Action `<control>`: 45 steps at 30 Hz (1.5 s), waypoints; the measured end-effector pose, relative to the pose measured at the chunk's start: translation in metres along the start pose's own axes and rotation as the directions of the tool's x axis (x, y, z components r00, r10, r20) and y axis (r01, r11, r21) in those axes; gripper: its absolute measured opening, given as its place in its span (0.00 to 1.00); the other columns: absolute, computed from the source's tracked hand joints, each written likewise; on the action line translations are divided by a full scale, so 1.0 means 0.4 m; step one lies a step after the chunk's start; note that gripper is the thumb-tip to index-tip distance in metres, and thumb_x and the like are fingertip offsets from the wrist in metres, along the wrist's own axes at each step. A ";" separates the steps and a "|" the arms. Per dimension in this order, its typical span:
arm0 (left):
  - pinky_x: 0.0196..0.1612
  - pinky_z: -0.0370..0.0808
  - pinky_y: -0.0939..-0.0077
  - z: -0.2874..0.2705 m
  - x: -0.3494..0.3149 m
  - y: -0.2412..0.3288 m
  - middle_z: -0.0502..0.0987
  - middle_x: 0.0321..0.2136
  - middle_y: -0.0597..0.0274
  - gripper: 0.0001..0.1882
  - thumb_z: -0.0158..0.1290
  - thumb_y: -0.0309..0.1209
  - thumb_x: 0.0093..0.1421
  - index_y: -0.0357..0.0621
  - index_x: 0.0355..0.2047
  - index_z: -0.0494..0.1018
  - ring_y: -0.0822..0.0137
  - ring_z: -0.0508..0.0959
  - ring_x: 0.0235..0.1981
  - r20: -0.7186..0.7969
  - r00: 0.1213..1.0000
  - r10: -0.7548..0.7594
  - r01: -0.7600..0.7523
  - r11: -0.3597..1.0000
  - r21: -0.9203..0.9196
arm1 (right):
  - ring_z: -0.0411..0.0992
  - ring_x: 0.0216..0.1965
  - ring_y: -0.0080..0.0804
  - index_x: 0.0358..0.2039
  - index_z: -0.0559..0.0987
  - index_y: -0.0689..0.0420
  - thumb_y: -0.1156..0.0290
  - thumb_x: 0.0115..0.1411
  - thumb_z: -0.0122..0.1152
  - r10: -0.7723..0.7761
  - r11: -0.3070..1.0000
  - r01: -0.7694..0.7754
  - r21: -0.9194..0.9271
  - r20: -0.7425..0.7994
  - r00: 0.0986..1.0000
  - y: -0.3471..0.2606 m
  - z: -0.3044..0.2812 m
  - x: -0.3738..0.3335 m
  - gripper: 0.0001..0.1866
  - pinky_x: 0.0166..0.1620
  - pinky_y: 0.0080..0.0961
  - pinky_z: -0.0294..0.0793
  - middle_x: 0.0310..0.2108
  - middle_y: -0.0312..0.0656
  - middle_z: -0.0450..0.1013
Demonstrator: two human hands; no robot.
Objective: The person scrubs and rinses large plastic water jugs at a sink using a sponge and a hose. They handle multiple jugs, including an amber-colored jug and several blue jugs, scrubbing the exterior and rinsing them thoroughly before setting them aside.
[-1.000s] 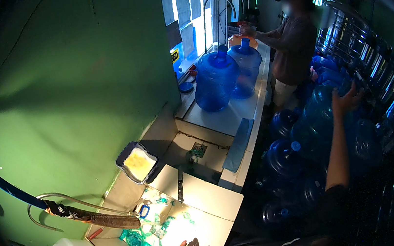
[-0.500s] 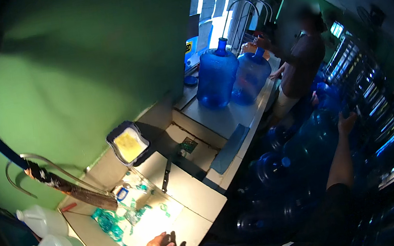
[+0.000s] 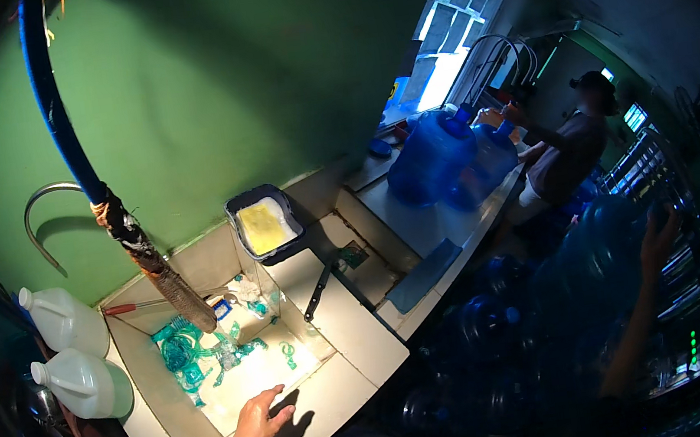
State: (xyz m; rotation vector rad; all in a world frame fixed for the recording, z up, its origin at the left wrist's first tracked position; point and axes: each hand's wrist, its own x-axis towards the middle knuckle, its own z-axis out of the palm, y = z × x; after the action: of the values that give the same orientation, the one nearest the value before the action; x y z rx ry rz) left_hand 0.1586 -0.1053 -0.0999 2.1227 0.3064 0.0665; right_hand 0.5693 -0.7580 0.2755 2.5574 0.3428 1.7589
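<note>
My left hand [image 3: 261, 420] hovers over the tiled front edge of a basin [image 3: 160, 415], fingers and thumb apart, holding nothing. Crumpled green plastic scraps [image 3: 179, 351] lie inside that basin. A black-handled knife [image 3: 318, 297] rests on the tiled ledge beyond my hand. Out to the right, in shadow, my right hand [image 3: 660, 235] is raised beside a large blue water jug [image 3: 605, 231]. Its fingers look apart; whether they touch the jug is too dark to tell.
A dark tub [image 3: 296, 244] with a yellow sponge stands by the wall. Two white plastic jugs [image 3: 82, 384] flank the basin's left. Blue bottles [image 3: 430, 160] stand on the far counter, where another person [image 3: 569, 148] works. A blue hose [image 3: 63, 123] hangs down into the basin.
The view has swung, so most things sit farther right. My left hand has shifted slightly left and up in the picture, its fingers stretched more forward. My right hand stays beside the jug.
</note>
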 end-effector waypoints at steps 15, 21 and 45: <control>0.65 0.63 0.51 -0.400 -0.070 0.360 0.69 0.61 0.44 0.41 0.67 0.48 0.52 0.38 0.61 0.69 0.47 0.70 0.62 -0.480 0.672 0.564 -0.554 0.813 0.178 | 0.73 0.48 0.46 0.50 0.71 0.46 0.68 0.52 0.70 -0.560 -0.599 -0.072 0.798 -0.352 0.750 -1.278 -0.158 -0.014 0.25 0.48 0.47 0.80 0.55 0.52 0.63; 0.55 0.74 0.55 -0.500 0.003 0.314 0.79 0.46 0.46 0.39 0.70 0.39 0.39 0.44 0.54 0.73 0.43 0.78 0.49 -0.374 0.839 0.395 -0.324 0.915 0.239 | 0.70 0.57 0.56 0.52 0.75 0.48 0.63 0.48 0.79 -0.675 -0.506 0.085 0.858 -0.455 0.580 -1.676 -0.234 -0.215 0.31 0.58 0.44 0.70 0.53 0.55 0.70; 0.49 0.73 0.62 -0.104 0.266 -0.226 0.75 0.37 0.56 0.28 0.75 0.34 0.38 0.44 0.39 0.73 0.56 0.76 0.42 -0.783 0.576 0.235 -0.194 0.970 0.149 | 0.33 0.76 0.57 0.74 0.46 0.57 0.61 0.52 0.68 -0.665 0.686 -0.126 0.716 0.688 0.288 -1.958 0.604 -0.545 0.55 0.74 0.52 0.34 0.76 0.51 0.37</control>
State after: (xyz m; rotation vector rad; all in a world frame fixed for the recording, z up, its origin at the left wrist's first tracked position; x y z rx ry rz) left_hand 0.2371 0.0013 -0.1607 2.0396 0.5692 1.2084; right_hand 0.5856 -0.0093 -0.1224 3.0274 1.4346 -0.3288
